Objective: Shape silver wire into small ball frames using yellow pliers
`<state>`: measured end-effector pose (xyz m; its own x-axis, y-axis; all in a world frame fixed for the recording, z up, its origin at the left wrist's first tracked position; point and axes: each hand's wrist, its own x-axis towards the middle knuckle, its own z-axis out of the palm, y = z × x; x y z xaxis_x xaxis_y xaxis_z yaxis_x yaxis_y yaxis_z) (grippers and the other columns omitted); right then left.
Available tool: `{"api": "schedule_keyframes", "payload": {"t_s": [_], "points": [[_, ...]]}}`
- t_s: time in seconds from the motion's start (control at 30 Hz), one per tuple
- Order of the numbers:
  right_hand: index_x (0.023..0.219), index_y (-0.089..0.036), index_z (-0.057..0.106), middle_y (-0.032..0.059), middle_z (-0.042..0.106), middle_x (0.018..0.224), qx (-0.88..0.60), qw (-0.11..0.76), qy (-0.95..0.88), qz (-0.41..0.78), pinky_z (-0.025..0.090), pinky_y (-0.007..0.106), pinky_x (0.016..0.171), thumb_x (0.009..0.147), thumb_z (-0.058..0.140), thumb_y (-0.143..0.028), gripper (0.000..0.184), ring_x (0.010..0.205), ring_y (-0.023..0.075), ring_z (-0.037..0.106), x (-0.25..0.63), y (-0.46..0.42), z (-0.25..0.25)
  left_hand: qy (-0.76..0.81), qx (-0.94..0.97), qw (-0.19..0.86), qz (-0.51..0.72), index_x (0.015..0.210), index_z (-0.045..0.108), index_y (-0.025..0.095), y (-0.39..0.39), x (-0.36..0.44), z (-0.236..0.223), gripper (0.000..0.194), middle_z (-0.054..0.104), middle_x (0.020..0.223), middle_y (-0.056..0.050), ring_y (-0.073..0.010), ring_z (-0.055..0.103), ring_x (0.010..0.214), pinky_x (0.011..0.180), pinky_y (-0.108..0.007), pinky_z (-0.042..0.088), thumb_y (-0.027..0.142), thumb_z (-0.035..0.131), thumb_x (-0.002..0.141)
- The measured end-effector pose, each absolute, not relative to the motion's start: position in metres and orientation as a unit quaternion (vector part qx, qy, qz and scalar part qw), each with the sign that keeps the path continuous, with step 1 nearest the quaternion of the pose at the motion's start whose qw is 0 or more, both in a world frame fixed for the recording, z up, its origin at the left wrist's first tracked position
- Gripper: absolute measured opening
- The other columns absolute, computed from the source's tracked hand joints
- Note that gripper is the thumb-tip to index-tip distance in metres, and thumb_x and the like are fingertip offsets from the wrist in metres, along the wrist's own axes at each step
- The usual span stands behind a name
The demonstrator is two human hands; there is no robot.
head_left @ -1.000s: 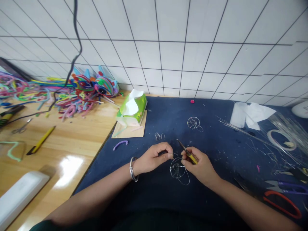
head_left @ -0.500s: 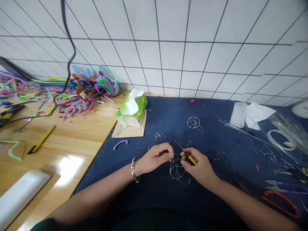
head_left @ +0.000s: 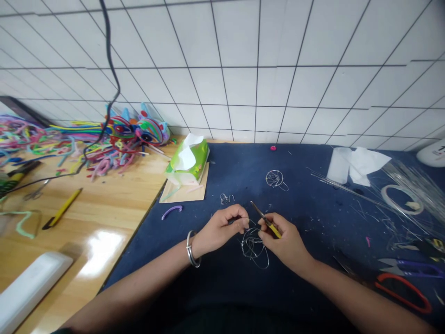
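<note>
My left hand (head_left: 218,230), with a silver bangle at the wrist, pinches a thin wire between thumb and fingertips. In my right hand (head_left: 289,242) is a pair of pliers (head_left: 267,219) with yellow handles, its dark jaws pointing up and to the left. The right thumb and a finger also meet near the wire's loop. Below the fingertips hangs a rounded wire frame (head_left: 253,247) made of thin silvery loops. Whether the right fingertips grip the frame itself I cannot tell. A second wire ring (head_left: 274,178) lies farther back on the dark blue cloth (head_left: 222,269).
A green tissue pack (head_left: 192,162) sits on cardboard at the back. To the right lie loose wires (head_left: 413,185), a wire coil (head_left: 384,197), purple snips (head_left: 410,267) and a red-handled tool (head_left: 403,283). At left are a yellow cutter (head_left: 64,208) and colourful pipe cleaners (head_left: 114,155).
The view has shifted slightly. The wire frame has turned a little beneath my fingers. Both hands keep their grip, with the pliers still in the right one.
</note>
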<state>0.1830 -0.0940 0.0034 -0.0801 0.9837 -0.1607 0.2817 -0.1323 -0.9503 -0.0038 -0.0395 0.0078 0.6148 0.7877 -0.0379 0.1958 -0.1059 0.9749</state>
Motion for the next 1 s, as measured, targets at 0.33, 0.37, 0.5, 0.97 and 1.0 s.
{"api": "schedule_keyframes", "payload": {"t_s": [0.33,0.37,0.5,0.97,1.0], "points": [[0.089,-0.020,0.053,-0.0006,0.057,0.080,-0.581,0.387,-0.531,0.480,0.047,0.025,0.066,0.071,0.054,-0.020,0.018,0.072,0.0119,0.057,0.192,-0.091,0.004,0.383,0.716,0.525,0.255,0.083,0.050,0.014,-0.045,0.018,0.018,0.016,0.055,0.074,-0.001,-0.0093,0.054,0.065,0.063,-0.024,0.044,0.022,0.039,0.091],[0.089,-0.020,0.053,-0.0006,0.057,0.080,-0.582,0.387,-0.530,0.480,0.046,0.024,0.065,0.071,0.054,-0.020,0.018,0.072,0.0119,0.056,0.193,-0.091,0.004,0.387,0.713,0.525,0.258,0.084,0.050,0.014,-0.046,0.019,0.018,0.017,0.055,0.074,-0.001,-0.0094,0.055,0.065,0.064,-0.024,0.044,0.023,0.039,0.091],[0.089,-0.020,0.053,-0.0016,0.055,0.077,-0.583,0.391,-0.526,0.481,0.046,0.023,0.062,0.072,0.054,-0.020,0.017,0.069,0.0110,0.055,0.197,-0.089,0.003,0.400,0.699,0.533,0.261,0.084,0.051,0.014,-0.047,0.021,0.015,0.019,0.057,0.076,-0.002,-0.0103,0.056,0.067,0.067,-0.025,0.044,0.026,0.039,0.091],[0.086,-0.019,0.052,-0.0024,0.052,0.078,-0.570,0.388,-0.512,0.513,0.044,0.024,0.067,0.072,0.055,-0.017,0.015,0.071,0.0103,0.052,0.195,-0.085,0.006,0.380,0.700,0.535,0.281,0.087,0.051,0.015,-0.045,0.009,0.009,0.017,0.059,0.070,-0.001,-0.0111,0.054,0.068,0.075,-0.030,0.043,0.026,0.038,0.092],[0.086,-0.019,0.052,-0.0022,0.053,0.079,-0.571,0.387,-0.511,0.513,0.044,0.024,0.067,0.071,0.055,-0.017,0.016,0.072,0.0106,0.053,0.195,-0.085,0.006,0.376,0.702,0.535,0.281,0.088,0.051,0.015,-0.045,0.009,0.009,0.017,0.059,0.071,-0.002,-0.0107,0.054,0.066,0.074,-0.029,0.043,0.026,0.038,0.092]]}}
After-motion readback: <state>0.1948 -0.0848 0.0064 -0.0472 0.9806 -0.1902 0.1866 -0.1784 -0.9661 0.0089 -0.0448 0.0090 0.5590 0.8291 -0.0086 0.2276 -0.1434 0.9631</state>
